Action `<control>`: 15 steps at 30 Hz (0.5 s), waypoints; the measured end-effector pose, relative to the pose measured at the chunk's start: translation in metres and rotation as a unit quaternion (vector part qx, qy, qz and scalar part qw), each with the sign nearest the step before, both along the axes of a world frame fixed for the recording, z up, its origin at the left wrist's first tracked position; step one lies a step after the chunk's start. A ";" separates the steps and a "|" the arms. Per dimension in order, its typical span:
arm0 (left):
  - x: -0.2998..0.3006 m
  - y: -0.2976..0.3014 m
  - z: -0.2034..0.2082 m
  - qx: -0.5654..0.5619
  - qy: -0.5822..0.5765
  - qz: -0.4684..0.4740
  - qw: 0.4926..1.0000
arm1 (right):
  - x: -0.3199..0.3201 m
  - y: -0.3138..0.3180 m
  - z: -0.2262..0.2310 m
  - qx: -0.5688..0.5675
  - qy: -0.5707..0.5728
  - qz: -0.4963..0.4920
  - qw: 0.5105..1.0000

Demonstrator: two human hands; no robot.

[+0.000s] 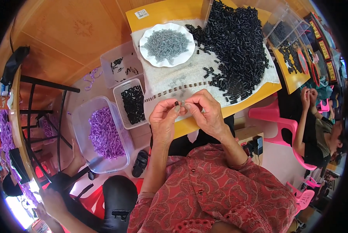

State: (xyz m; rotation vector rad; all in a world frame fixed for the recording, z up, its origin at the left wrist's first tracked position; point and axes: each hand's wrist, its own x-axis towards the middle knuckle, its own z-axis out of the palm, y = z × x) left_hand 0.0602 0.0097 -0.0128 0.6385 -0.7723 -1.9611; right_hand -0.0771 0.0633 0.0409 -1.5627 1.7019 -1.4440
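Note:
My left hand (163,119) pinches a small black tube (177,103) between thumb and fingers. Close against it, the closed fingertips of my right hand (207,113) hold a tiny clear piece (183,103), partly hidden. Both hands are just above the near edge of a yellow table (189,127) with a white cloth (158,81) on it. Beyond my hands, a scalloped white plate (143,51) bears a heap of clear plastic pieces (167,43). A large pile of black tubes (236,46) spreads over the cloth to the right of the plate.
Left of the table are a white basket of black parts (133,104), a clear bin (80,136) with purple pieces (106,134), and a shallow tray (108,79). A pink stool (273,116) is at the right. Co-workers sit at both sides; one's hand (51,200) shows lower left.

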 end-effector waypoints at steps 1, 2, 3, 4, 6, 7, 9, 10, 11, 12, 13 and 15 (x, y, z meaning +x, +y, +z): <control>0.000 0.000 -0.002 -0.015 -0.013 -0.002 1.000 | 0.000 0.000 0.002 0.002 0.005 0.009 1.000; 0.000 0.001 -0.001 -0.015 -0.012 -0.003 1.000 | 0.000 0.000 0.001 0.002 0.006 0.008 1.000; 0.000 0.001 -0.001 -0.010 -0.013 -0.006 1.000 | -0.001 0.000 -0.001 0.003 0.002 0.009 1.000; -0.001 0.001 0.000 -0.005 -0.014 -0.009 1.000 | -0.001 0.000 -0.002 0.004 -0.001 0.010 1.000; -0.001 0.001 0.000 -0.011 -0.020 -0.014 1.000 | -0.002 0.000 -0.002 0.011 0.008 0.008 1.000; -0.001 0.001 0.000 -0.017 -0.027 -0.019 0.999 | -0.002 0.000 -0.002 0.018 0.017 0.008 1.000; -0.004 0.001 0.006 -0.010 -0.026 -0.006 1.000 | -0.002 0.000 -0.001 0.021 0.025 0.009 0.999; -0.005 0.001 0.008 -0.004 -0.025 0.008 1.000 | -0.003 0.000 -0.001 0.024 0.033 0.012 0.999; -0.004 0.001 0.007 -0.004 -0.025 0.008 1.000 | -0.003 0.000 -0.001 0.024 0.033 0.012 0.999; -0.002 0.000 0.004 -0.015 -0.025 -0.003 1.000 | -0.004 0.000 -0.002 0.028 0.044 0.018 0.999; -0.001 -0.001 0.002 -0.027 -0.025 -0.013 0.999 | -0.004 0.000 -0.003 0.032 0.054 0.024 0.998; 0.000 -0.001 0.000 -0.026 -0.032 -0.016 0.999 | -0.004 0.000 -0.005 0.022 0.053 0.025 0.998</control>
